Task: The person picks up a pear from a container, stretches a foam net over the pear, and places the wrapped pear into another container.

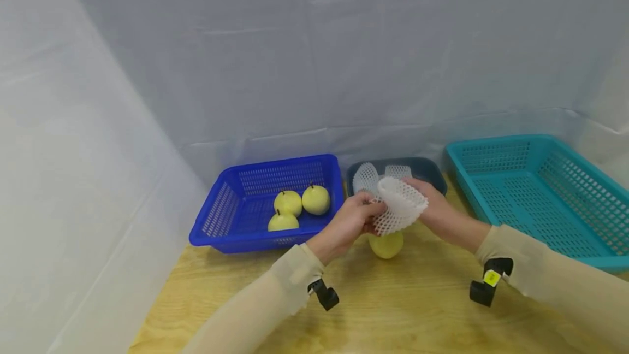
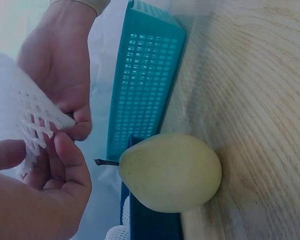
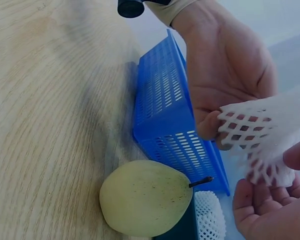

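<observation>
A white foam net sleeve (image 1: 400,209) is held up between both hands above the table. My left hand (image 1: 350,222) pinches its left edge between thumb and fingers, also plain in the left wrist view. Gripping the other side is my right hand (image 1: 439,209); in the right wrist view its thumb presses the netting (image 3: 260,130) against curled fingers. Beneath the sleeve a yellow pear (image 1: 386,246) stands on the wooden table, its top hidden from the head view. The wrist views show this pear (image 2: 170,172) upright with a dark stem, apart from both hands.
To the left, a blue basket (image 1: 221,242) contains three pears (image 1: 316,200). Behind the hands sits a dark tray (image 1: 426,168) with more foam sleeves (image 1: 366,176). A teal basket (image 1: 472,190) stands on the right. White sheeting (image 1: 314,59) rises behind the table.
</observation>
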Motion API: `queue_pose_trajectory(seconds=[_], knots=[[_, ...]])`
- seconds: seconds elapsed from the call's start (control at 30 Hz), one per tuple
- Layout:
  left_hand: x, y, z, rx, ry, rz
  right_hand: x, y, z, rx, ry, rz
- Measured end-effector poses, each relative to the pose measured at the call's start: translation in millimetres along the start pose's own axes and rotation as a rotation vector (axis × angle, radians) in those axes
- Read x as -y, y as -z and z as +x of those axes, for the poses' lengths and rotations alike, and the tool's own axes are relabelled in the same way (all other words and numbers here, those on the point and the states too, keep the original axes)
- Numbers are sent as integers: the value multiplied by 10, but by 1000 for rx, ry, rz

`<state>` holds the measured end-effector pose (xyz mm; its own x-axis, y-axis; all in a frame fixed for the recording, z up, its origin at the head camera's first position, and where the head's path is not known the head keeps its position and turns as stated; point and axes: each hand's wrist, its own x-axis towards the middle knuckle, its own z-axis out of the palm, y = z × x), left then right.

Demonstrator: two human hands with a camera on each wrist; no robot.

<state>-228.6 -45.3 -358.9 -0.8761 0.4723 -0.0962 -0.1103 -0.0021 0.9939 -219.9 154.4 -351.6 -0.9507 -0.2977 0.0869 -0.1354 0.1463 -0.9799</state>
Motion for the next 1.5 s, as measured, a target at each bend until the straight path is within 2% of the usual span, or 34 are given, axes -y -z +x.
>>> queue_pose_trajectory(seconds=[0.2,0.5,0.77,1.0,1.23,1.5], knots=[[57,-1,6,-45,-23,-38,39,-23,31,-44,-83,-93],[169,-26,11,-260,-8,-67,-40,-32,-2,-117,-75,-132],[296,-84,40,-369,29,8,-160,-73,11,-183,-115,-181],[416,-95,24,-395,72,96,-350,-102,-1,-184,-97,-184],[530,-91,38,-421,64,185,-483,-144,3,-189,-124,-167],[655,-123,49,-444,61,146,-642,-163,23,-227,-127,-228]])
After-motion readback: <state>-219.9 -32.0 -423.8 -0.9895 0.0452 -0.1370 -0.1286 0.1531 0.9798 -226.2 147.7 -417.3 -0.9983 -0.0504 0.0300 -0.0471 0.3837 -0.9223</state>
